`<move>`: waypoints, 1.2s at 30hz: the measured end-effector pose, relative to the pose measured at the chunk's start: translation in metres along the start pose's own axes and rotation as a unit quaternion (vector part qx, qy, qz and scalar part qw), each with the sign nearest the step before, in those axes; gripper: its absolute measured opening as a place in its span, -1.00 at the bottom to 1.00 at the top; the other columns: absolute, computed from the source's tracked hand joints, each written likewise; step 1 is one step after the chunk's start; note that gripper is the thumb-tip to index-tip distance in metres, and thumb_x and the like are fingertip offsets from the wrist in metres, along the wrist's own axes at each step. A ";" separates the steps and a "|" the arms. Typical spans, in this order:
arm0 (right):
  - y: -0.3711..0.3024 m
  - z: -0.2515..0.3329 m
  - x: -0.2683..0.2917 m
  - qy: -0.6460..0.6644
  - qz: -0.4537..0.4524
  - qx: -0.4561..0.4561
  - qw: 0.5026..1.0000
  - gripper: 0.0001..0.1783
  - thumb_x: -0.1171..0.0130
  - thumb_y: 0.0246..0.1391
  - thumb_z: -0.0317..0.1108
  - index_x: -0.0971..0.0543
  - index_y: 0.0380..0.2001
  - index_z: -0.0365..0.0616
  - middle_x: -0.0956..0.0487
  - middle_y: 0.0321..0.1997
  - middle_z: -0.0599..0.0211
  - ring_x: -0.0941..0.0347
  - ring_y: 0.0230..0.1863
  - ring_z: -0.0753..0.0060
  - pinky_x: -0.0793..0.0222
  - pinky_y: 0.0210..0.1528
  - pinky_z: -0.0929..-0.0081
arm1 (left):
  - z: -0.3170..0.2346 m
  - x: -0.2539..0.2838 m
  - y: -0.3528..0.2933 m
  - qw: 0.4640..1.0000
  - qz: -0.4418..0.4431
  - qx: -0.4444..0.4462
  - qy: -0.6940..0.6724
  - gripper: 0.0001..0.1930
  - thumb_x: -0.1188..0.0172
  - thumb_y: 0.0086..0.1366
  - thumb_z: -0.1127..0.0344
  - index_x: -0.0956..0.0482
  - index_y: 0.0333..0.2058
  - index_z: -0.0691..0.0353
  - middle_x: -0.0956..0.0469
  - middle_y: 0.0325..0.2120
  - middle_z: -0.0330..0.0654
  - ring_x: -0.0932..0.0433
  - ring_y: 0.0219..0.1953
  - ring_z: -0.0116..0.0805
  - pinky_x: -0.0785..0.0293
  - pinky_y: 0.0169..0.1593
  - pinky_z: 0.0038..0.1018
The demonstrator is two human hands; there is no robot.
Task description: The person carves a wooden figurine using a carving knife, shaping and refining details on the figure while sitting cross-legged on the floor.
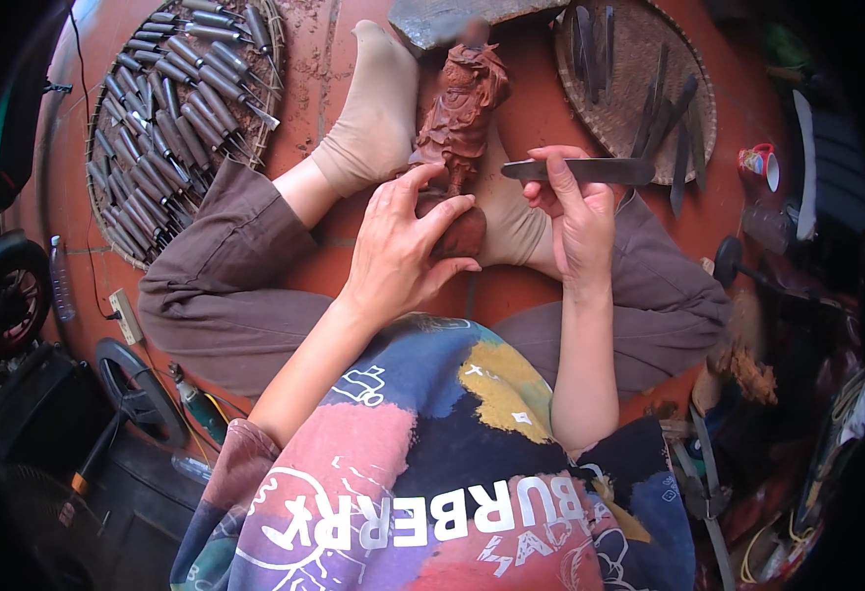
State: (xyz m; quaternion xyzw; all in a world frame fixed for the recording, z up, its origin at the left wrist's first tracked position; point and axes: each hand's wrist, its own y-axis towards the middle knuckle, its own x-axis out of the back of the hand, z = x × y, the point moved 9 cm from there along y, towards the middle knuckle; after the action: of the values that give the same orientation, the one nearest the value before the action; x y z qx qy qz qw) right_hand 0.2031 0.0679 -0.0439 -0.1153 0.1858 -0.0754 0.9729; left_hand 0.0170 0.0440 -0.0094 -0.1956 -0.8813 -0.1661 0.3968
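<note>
Head view: the left hand [398, 234], half curled, holds a reddish carved figurine [455, 118] by its base between two socked feet [368, 98]; the right hand [582, 217] pinches a dark flat blade [605, 171]. Beyond, a grey stone block [427, 20] sits between two woven trays [637, 54].

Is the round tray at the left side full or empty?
The tray is mostly full: many handled tools cover most of it.

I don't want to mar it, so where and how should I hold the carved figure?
Probably by the plain rounded base, from the near left, where the left hand is: the carved figure beyond is ridged with folds, and its head end points toward the grey stone.
</note>
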 end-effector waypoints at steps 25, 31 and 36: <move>0.192 0.040 0.004 -0.634 0.002 0.197 0.748 -0.59 -0.08 0.26 -0.24 -0.62 0.15 0.29 -0.40 0.40 0.09 -0.41 0.31 -0.07 -0.34 0.33 0.08 | -0.023 -0.021 -0.003 0.976 -0.026 0.011 0.215 -0.26 -0.34 0.11 -0.17 -0.46 0.20 0.10 -0.31 0.32 -0.04 -0.32 0.24 -0.08 -0.11 0.29 -0.18; 0.104 0.051 -0.008 -0.400 0.045 0.072 0.912 -0.60 0.03 0.45 -0.17 -0.57 0.20 -0.07 -0.63 -0.30 0.29 -0.56 -0.45 0.61 -0.45 -0.44 0.60 | -0.011 -0.023 -0.007 0.979 0.010 0.029 0.200 -0.21 -0.33 0.12 -0.16 -0.40 0.26 0.10 -0.29 0.32 -0.06 -0.32 0.24 -0.09 -0.11 0.29 -0.18; 0.025 0.058 0.014 -0.206 0.013 0.060 0.977 -0.56 0.18 0.49 -0.28 -0.38 0.32 -0.15 -0.58 -0.33 0.20 -0.54 -0.49 0.59 -0.48 -0.47 0.65 | -0.019 0.009 0.009 0.999 -0.014 0.026 0.020 -0.35 -0.40 0.16 0.05 -0.48 0.19 0.19 -0.35 0.24 0.01 -0.37 0.19 -0.01 -0.21 0.26 -0.11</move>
State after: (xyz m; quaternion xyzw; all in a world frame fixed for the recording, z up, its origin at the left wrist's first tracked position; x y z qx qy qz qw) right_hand 0.2409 0.1008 -0.0029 -0.0673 -0.0223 -0.0485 0.9963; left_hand 0.0281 0.0448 0.0109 -0.1697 -0.8797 -0.1523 0.4173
